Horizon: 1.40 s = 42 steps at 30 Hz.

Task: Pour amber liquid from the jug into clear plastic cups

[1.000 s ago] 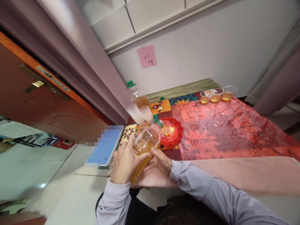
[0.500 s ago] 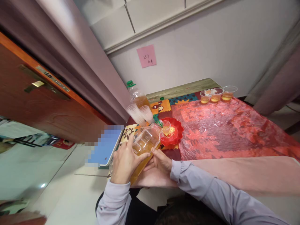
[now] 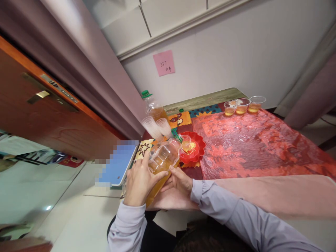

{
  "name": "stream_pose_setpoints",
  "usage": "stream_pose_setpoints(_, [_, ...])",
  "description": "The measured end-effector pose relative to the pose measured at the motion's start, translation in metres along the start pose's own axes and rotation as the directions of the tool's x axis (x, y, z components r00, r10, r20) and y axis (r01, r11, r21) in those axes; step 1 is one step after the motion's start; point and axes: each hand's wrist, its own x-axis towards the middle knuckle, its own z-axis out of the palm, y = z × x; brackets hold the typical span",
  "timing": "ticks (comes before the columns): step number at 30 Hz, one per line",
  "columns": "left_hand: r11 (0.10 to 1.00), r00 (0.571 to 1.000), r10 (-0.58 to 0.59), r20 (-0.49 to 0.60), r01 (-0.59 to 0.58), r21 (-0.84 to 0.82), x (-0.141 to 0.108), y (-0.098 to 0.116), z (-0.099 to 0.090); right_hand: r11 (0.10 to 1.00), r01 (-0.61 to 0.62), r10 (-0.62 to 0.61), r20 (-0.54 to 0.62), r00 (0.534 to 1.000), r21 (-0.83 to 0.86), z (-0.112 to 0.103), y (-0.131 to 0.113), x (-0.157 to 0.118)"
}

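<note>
A large clear bottle (image 3: 164,157) of amber drink is tilted, its uncapped-looking green-ringed neck over a clear plastic cup (image 3: 186,143). My left hand (image 3: 140,178) is wrapped over the bottle's left side, thumb across the front. My right hand (image 3: 178,180) grips the lower right side, its fingers partly hidden beneath. The cup stands on a red scalloped plate (image 3: 201,154) and shows some amber drink in it. The bottle's base is mostly hidden by my left hand.
Behind are two stacks of plastic cups (image 3: 152,128) and another green-capped bottle (image 3: 156,108). A green cap (image 3: 181,110) lies nearby. Three part-filled cups (image 3: 241,107) stand at the back right of the red-covered table (image 3: 252,147). A blue panel (image 3: 119,164) is at left.
</note>
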Motion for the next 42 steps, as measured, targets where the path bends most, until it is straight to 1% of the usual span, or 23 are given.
stream_pose_setpoints(7, [1.0,0.998,0.016,-0.053,-0.015,0.007,0.0,-0.004,0.007,1.0,-0.002,0.002,-0.012,1.0,-0.003,-0.001,0.0,0.0])
stream_pose_setpoints(11, [0.998,0.996,0.04,-0.085,-0.045,-0.05,-0.002,-0.013,0.017,0.999,0.0,-0.002,-0.037,0.999,-0.035,0.0,-0.002,0.0])
stream_pose_setpoints(14, [0.989,0.986,0.062,-0.158,-0.081,-0.122,-0.004,-0.021,0.027,0.997,0.008,-0.015,-0.083,0.996,-0.081,-0.001,-0.003,0.0])
stream_pose_setpoints(18, [0.957,0.951,0.077,-0.298,-0.154,-0.245,-0.008,-0.03,0.043,0.982,0.049,-0.074,-0.132,0.989,-0.181,-0.005,-0.006,0.002])
stream_pose_setpoints(21, [0.932,0.926,0.001,-0.378,-0.137,-0.335,-0.014,-0.036,0.057,0.939,0.156,-0.2,-0.116,0.973,-0.307,-0.008,-0.01,0.004])
stream_pose_setpoints(23, [0.911,0.917,-0.073,-0.393,-0.099,-0.4,-0.02,-0.042,0.066,0.902,0.224,-0.274,-0.086,0.958,-0.37,-0.008,-0.012,0.005])
stream_pose_setpoints(24, [0.898,0.915,-0.104,-0.39,-0.082,-0.432,-0.023,-0.045,0.069,0.892,0.237,-0.283,-0.068,0.957,-0.384,-0.008,-0.013,0.005])
stream_pose_setpoints(29, [0.828,0.907,-0.203,-0.369,-0.042,-0.559,-0.035,-0.061,0.082,0.909,0.193,-0.196,0.03,0.98,-0.369,-0.003,-0.012,0.002])
stream_pose_setpoints(31, [0.796,0.896,-0.257,-0.363,-0.016,-0.605,-0.039,-0.066,0.086,0.91,0.171,-0.169,0.039,0.985,-0.377,-0.002,-0.011,0.001])
stream_pose_setpoints(33, [0.777,0.883,-0.29,-0.368,-0.007,-0.629,-0.042,-0.067,0.088,0.894,0.167,-0.167,0.036,0.985,-0.416,0.0,-0.009,0.0])
stream_pose_setpoints(36, [0.789,0.877,-0.281,-0.391,-0.021,-0.614,-0.047,-0.066,0.09,0.819,0.205,-0.238,0.008,0.971,-0.537,0.003,-0.005,-0.003])
stream_pose_setpoints(38, [0.802,0.876,-0.27,-0.399,-0.024,-0.597,-0.049,-0.064,0.09,0.733,0.195,-0.289,-0.039,0.957,-0.652,0.005,-0.006,-0.009])
stream_pose_setpoints(39, [0.807,0.875,-0.268,-0.404,-0.025,-0.59,-0.049,-0.064,0.09,0.671,0.168,-0.302,-0.059,0.951,-0.722,0.006,-0.009,-0.014])
stream_pose_setpoints(40, [0.81,0.871,-0.267,-0.413,-0.028,-0.585,-0.05,-0.063,0.09,0.589,0.135,-0.311,-0.069,0.948,-0.797,0.008,-0.014,-0.019])
stream_pose_setpoints(42, [0.812,0.858,-0.266,-0.439,-0.046,-0.582,-0.049,-0.063,0.092,0.368,0.077,-0.334,-0.055,0.941,-0.927,0.009,-0.03,-0.03])
